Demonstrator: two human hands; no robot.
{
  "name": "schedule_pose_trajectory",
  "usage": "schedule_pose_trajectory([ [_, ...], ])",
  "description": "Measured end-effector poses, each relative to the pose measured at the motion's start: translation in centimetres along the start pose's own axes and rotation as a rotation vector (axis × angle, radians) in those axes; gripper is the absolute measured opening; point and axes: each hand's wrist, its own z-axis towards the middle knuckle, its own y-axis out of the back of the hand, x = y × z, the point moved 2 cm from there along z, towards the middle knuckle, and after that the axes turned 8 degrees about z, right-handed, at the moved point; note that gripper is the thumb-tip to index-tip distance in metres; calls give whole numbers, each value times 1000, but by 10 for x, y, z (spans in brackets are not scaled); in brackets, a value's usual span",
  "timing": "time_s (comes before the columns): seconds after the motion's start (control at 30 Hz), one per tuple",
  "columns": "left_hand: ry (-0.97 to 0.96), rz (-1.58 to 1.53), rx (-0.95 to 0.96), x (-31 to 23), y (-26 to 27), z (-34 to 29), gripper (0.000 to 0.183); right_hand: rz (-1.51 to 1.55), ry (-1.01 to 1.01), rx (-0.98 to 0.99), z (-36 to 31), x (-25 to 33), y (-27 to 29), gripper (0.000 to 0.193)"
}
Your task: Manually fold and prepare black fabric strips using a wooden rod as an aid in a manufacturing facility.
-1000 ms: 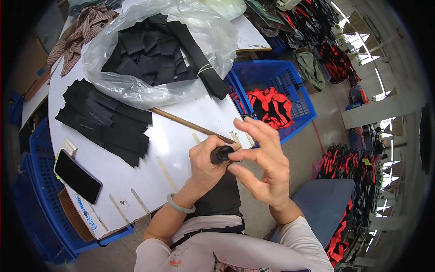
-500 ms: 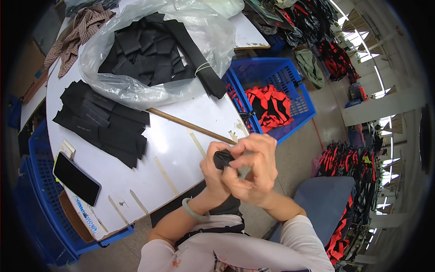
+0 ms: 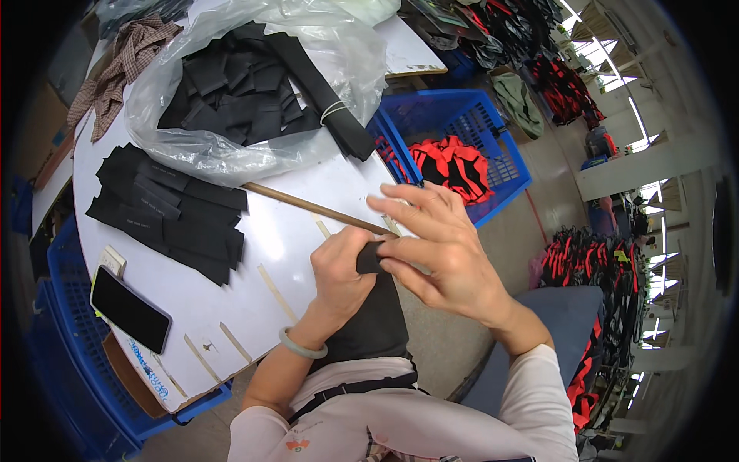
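Observation:
Above the table's right edge, my left hand (image 3: pixel 340 269) is closed round a small piece of black fabric (image 3: pixel 370 258). My right hand (image 3: pixel 440 254) pinches the far side of that piece between thumb and forefinger, its other fingers raised and spread. Most of the piece is hidden in my left fist. Just beyond my hands is the end of a wooden stick (image 3: pixel 315 208) lying across the white table. To the left lies a fanned pile of black fabric pieces (image 3: pixel 165 212) with small print, and behind it a clear plastic bag (image 3: pixel 231 162) full of similar black pieces.
A phone (image 3: pixel 131 308) lies at the table's (image 3: pixel 254 254) left side. Beyond the right edge stands a blue crate (image 3: pixel 512 181) holding red and black goods (image 3: pixel 454 169). Another blue crate (image 3: pixel 73 308) is under the left side. A blue-grey padded surface (image 3: pixel 550 323) is to my right.
My hands have turned and drawn slightly apart, the left one moving left. The right fingers, curled before, have spread upward. The black piece stays between them.

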Motion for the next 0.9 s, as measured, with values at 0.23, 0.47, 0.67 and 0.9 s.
schedule_pose_trajectory([
  [0.23,104,163,16,5,0,-8,20,375,-181,-106,-4,-20,-3,3],
  [0.47,306,-11,116,5,-3,-14,17,1262,-629,-354,-1,-29,-13,11],
  [0.67,846,-979,574,-3,-11,-31,30,1225,-570,-426,35,-43,-11,20],
  [0.9,855,-1360,550,-10,1,-12,27,1119,-746,-3,-2,-59,-27,24],
])
